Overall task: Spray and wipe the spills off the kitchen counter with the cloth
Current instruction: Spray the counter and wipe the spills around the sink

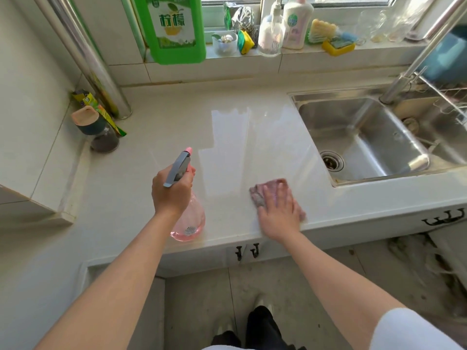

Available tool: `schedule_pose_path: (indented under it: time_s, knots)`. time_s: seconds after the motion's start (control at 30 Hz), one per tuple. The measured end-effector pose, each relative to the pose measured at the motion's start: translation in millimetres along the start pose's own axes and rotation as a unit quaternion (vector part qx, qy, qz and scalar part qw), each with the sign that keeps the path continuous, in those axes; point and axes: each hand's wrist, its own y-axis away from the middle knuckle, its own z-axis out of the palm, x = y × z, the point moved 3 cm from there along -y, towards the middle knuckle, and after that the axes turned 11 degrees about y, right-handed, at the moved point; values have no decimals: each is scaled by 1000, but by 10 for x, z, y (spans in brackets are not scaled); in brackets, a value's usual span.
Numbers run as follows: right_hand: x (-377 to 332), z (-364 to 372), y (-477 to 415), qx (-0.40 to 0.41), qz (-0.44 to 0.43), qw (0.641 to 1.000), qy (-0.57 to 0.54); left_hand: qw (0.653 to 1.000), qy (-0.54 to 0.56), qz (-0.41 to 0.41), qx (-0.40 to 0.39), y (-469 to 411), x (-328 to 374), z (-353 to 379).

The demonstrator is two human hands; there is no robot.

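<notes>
My left hand (171, 192) grips the neck of a pink spray bottle (190, 221) with a grey trigger head, its nozzle pointing away over the pale kitchen counter (156, 127). The bottle's base is at the counter's front edge. My right hand (278, 208) lies flat, fingers spread, pressing a pinkish-grey cloth (257, 195) onto the counter near the front edge, left of the sink. A glossy patch on the counter (232, 137) lies beyond both hands; I cannot tell whether it is wet or reflected light.
A steel sink (366, 137) with a tap and a dish rack fills the right. A dark jar with a peach lid (101, 132) and a steel pipe (96, 72) stand at the back left. The windowsill holds a green detergent jug (174, 29), soap bottles and sponges.
</notes>
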Motion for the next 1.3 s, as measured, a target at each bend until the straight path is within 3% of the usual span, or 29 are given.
schedule_pose_path:
  time_s: [0.13,0.27,0.47,0.63,0.83,0.9,0.97,1.07,1.13,1.3]
  knots:
    - [-551,119,288,11,-145,989,0,1000,-7,5,-2,31,13,-3]
    - [-398,69,349,43,-193,980,-5,999,-22,24,-10,68,12,15]
    - [254,-5,329,138,-95,986,13,999,-17,37,-6,116,-3,8]
    - [957,-111,248,153,19,987,51,998,-19,51,18,226,-45,32]
    - [1408,-339,70,61,67,991,100,996,18,8,86,322,-77,44]
    - [1339,-461,-43,20,51,998,43,992,48,-4,115,401,-39,19]
    - [1097,-615,-83,-36,-3,992,-122,989,68,-16,133,491,23,-20]
    - [451,-830,41,-156,-73,926,-335,988,89,-31,126,634,157,-161]
    - [-16,-886,139,-213,-118,898,-367,988,89,-41,116,739,232,-304]
    - [-1102,-834,627,-323,-247,833,-374,971,120,-64,196,1162,196,-881]
